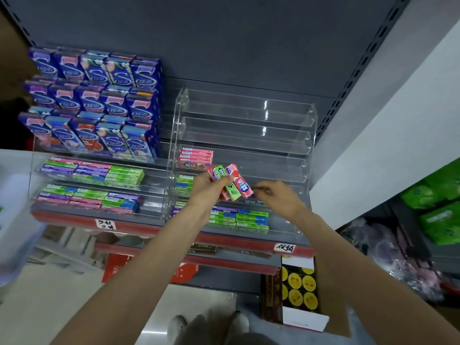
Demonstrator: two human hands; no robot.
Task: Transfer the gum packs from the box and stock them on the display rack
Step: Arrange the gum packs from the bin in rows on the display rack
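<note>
**Packs fanned in the left hand, right hand at the rack**

The left hand (207,186) grips a small bundle of gum packs (230,181), fingers curled round their lower ends so the tops fan up and out: pink, green, pink. Held like that, each pack shows its colour and its free end sticks clear of the fist, which probably lets the other hand draw one off at a time and sort it by flavour.

The right hand (278,196) sits just beside the bundle, at the middle of the rack's (249,113) lower tiers, fingers bent towards the packs. Whether it pinches a pack or is only reaching is too blurred to tell.

The clear rack stands on the shelf (149,221), against its right end. Its top two tiers are bare; a pink stack (196,155) lies at the left end of the third tier, green packs below it, and mixed green and blue rows (239,219) along the front edge. Flavours are kept in their own columns, so the pink ones in hand likely belong beside the pink stack.

The bundle stands above the fist and in front of the rack's middle tiers, touching no tier. The box (306,295) waits below the shelf's right end.
</note>
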